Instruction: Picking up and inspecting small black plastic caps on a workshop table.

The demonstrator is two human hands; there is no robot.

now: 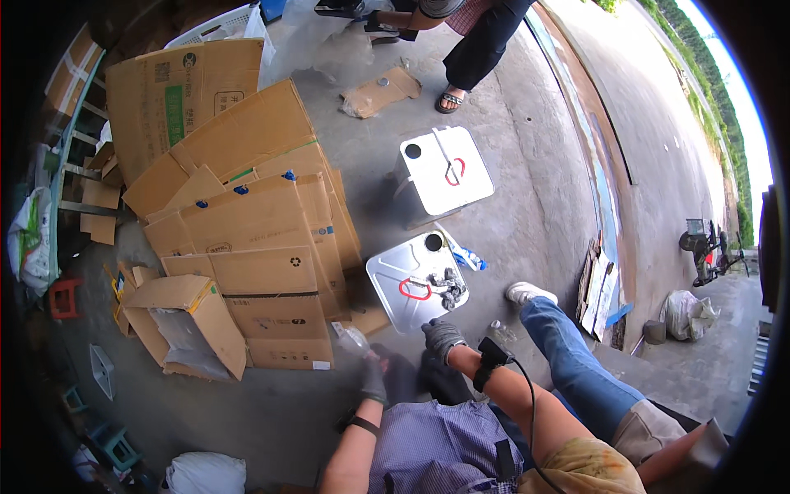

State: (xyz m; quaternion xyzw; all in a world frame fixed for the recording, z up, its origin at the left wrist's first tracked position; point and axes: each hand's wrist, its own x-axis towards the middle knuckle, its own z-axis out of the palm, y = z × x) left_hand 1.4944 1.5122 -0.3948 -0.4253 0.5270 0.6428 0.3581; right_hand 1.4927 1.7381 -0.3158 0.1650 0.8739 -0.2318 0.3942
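My left hand [374, 381], in a grey glove and smeared by motion, grips the end of a clear plastic bottle [352, 339] beside the cardboard. My right hand [444, 340], gloved in grey too, is curled closed by the near edge of a square metal can [391, 276]; what its fingers hold, if anything, is hidden. On that can's silver top are a red handle [414, 289], a round black opening and crumpled grey gloves or rags [449, 290]. Right of my right hand, another clear bottle [502, 332] is on the floor.
Farther off stands a second square can [461, 185] with a white top. Flattened cardboard boxes [255, 239] pile up at the left, beside an open carton [185, 325]. One person's jeans-clad leg [555, 333] reaches in from the right; another person's sandalled foot [450, 100] is at the top.
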